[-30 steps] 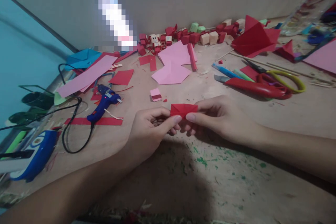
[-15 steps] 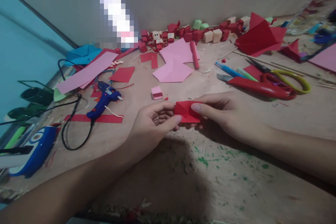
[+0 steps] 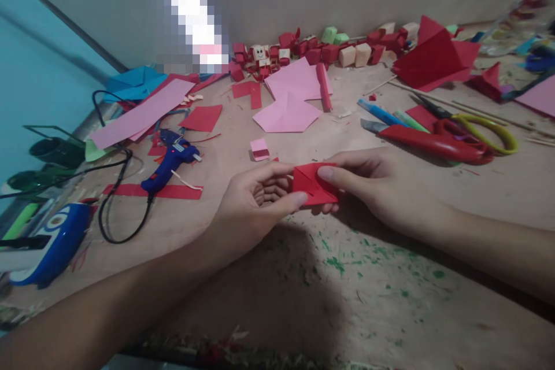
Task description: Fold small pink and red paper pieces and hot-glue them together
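Note:
Between my two hands is a small folded piece of red paper (image 3: 313, 188), creased across its face and held just above the table. My left hand (image 3: 258, 196) pinches its left edge, thumb on top and fingers behind. On the right side, my right hand (image 3: 368, 185) grips it with the thumb pressed flat on the paper; those fingertips show below its lower edge. A small pink folded paper piece (image 3: 259, 149) lies on the table just beyond my left hand.
A blue glue gun (image 3: 169, 165) with a looped black cord lies left, near a blue tape dispenser (image 3: 65, 243). Yellow-handled scissors (image 3: 489, 133) and a red-handled cutter (image 3: 437, 141) lie right. Pink paper sheets (image 3: 290, 98) and several small paper cubes (image 3: 329, 55) sit at the back.
The view has shifted slightly. Both hands keep their hold on the red paper, which looks a little flatter and more squarely turned toward me.

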`<state>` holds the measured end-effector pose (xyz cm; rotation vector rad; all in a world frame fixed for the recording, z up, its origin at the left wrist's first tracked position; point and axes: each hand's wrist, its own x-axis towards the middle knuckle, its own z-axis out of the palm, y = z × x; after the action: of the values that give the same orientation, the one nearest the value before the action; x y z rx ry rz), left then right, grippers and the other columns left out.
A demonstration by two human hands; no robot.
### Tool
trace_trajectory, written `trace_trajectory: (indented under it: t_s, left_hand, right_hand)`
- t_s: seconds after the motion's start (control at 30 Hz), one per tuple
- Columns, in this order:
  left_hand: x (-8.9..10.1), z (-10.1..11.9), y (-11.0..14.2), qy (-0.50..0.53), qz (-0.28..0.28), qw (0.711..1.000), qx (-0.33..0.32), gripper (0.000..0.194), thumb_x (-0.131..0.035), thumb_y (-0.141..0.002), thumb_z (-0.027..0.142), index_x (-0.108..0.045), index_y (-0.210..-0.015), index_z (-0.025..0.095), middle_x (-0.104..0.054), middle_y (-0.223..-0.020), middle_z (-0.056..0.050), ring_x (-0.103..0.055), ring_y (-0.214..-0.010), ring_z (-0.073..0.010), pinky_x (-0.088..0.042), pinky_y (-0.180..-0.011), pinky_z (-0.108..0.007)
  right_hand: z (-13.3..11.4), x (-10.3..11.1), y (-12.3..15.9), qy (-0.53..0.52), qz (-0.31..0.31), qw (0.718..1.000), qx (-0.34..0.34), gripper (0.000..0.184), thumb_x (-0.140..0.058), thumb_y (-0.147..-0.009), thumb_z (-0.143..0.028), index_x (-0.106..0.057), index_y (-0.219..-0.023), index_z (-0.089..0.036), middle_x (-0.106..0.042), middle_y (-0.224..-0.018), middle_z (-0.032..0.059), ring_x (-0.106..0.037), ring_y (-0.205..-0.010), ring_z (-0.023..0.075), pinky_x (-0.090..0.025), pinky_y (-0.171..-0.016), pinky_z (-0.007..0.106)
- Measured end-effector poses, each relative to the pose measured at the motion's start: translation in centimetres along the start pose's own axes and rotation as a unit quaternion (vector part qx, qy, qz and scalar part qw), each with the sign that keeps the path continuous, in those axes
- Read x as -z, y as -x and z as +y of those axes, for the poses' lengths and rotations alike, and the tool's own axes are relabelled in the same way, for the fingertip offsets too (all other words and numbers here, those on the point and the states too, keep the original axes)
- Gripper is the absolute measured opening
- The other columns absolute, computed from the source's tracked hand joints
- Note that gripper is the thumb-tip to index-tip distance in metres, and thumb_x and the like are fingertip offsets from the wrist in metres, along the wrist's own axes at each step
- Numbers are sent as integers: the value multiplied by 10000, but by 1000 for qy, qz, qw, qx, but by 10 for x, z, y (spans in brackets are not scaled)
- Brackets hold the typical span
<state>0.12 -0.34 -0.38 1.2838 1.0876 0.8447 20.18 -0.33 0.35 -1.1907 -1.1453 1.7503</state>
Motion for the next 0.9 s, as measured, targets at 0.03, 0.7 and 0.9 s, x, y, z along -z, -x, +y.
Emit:
trace_trajectory:
  t_s: [0.03,0.7,0.9]
  left_hand:
    - [0,0,0,3,9,1000,-3,223,-780,-803,232,-721,-1000,146,-732,-852,-24,-683,-747,-117,-562,-683,-201]
    - [4,0,3,-67,61,994,-68,121,-721,-876,281,-787,-889,180,-773,-865,-23,-699,-738,-136,-575,-673,-217]
    - [1,1,4,-50,67,994,-68,97,-735,-849,211,-767,-936,182,-776,-927,-13,-726,-826,-136,-589,-755,-211]
  right_hand:
    - [0,0,0,16,0,1000,2,189,-711,-900,-323,-765,-799,-173,-723,-676,34,-624,-557,108,-468,-489,197]
    - [-2,5,3,158,5,984,85,179,-744,-878,-293,-831,-1033,-269,-805,-879,16,-670,-627,115,-527,-538,213]
    - [-3,2,4,83,-16,996,12,257,-725,-889,-399,-803,-1059,-223,-688,-629,1,-545,-456,95,-398,-389,198]
